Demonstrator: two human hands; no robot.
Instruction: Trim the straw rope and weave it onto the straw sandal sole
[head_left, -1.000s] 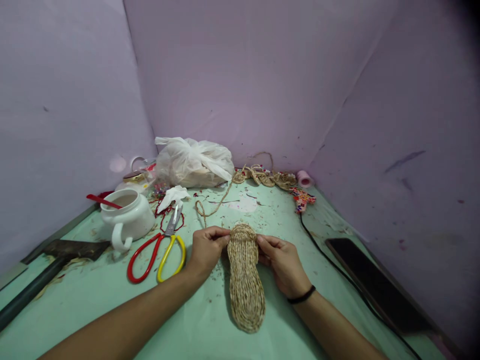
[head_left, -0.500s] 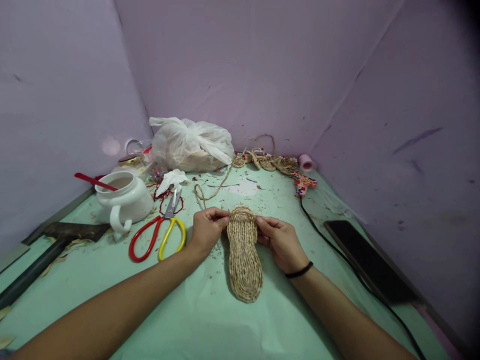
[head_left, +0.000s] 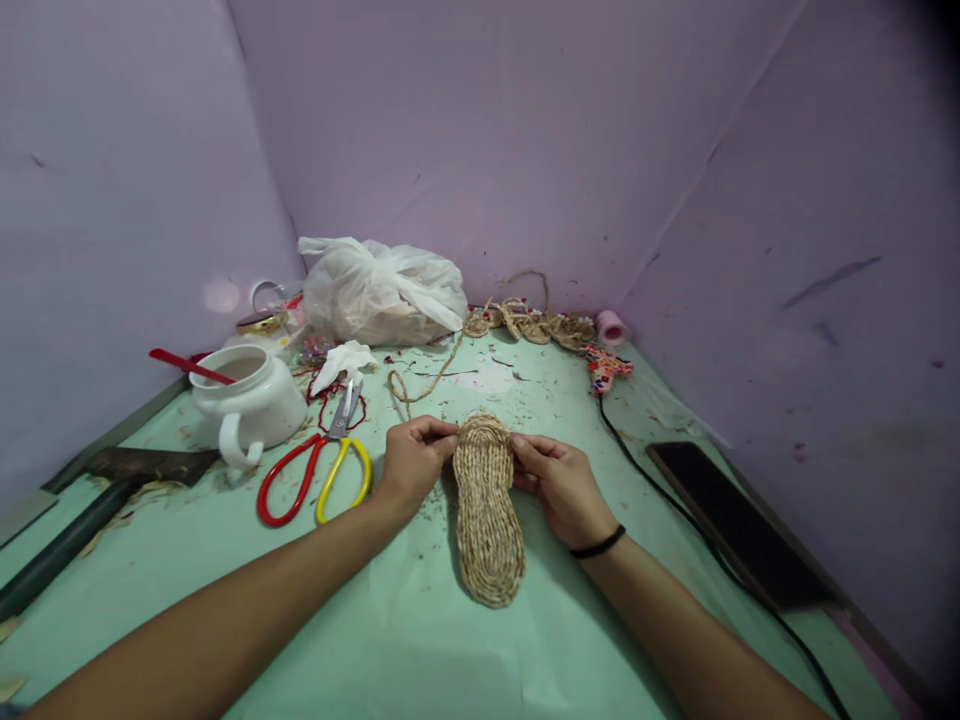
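Note:
A sole-shaped piece of coiled straw rope, like a woven shoe sole, lies lengthwise in front of me with its far end between my hands. My left hand pinches the sole's upper left edge between thumb and fingers. On the opposite edge, my right hand grips the sole with thumb and fingertips; a black band circles that wrist. A loose straw cord runs from behind my left hand toward the back of the table. Scissors with one red and one yellow handle rest left of my left hand.
At left stand a white pot with a red stick and a hammer-like tool. Toward the wall are a white plastic bag, braided straw pieces and a pink spool. A glue gun and a phone lie right.

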